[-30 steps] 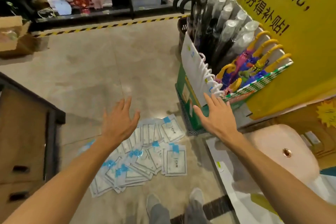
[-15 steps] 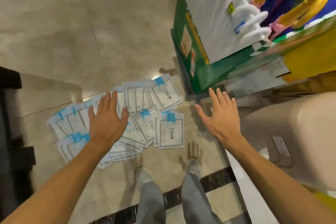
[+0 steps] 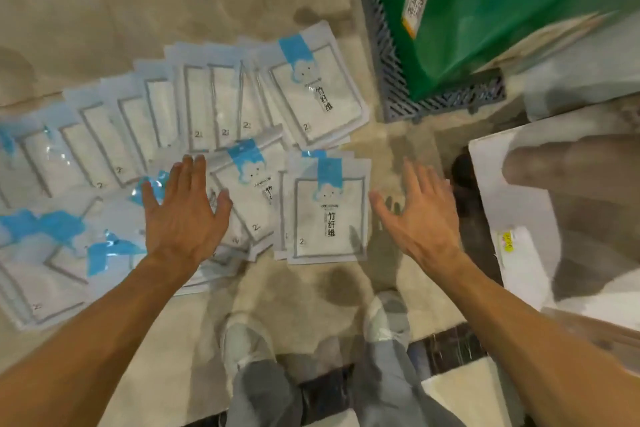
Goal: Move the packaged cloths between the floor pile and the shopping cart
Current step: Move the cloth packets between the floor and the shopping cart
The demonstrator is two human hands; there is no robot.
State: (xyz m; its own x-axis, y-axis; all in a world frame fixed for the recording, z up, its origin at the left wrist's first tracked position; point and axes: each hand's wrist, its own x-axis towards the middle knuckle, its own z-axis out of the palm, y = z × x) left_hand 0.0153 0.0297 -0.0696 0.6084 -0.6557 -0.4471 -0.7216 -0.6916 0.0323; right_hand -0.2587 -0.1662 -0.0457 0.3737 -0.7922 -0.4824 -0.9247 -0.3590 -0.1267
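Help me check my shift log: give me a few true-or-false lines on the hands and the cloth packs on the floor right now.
1. The left hand grips a pack. False: its fingers are spread, holding nothing.
2. The right hand is over bare floor beside the packaged cloths. True.
3. The packs are stacked in one neat pile. False: they lie fanned out and overlapping.
4. The packs carry blue labels. True.
5. A green box sits on a grey grid base nearby. True.
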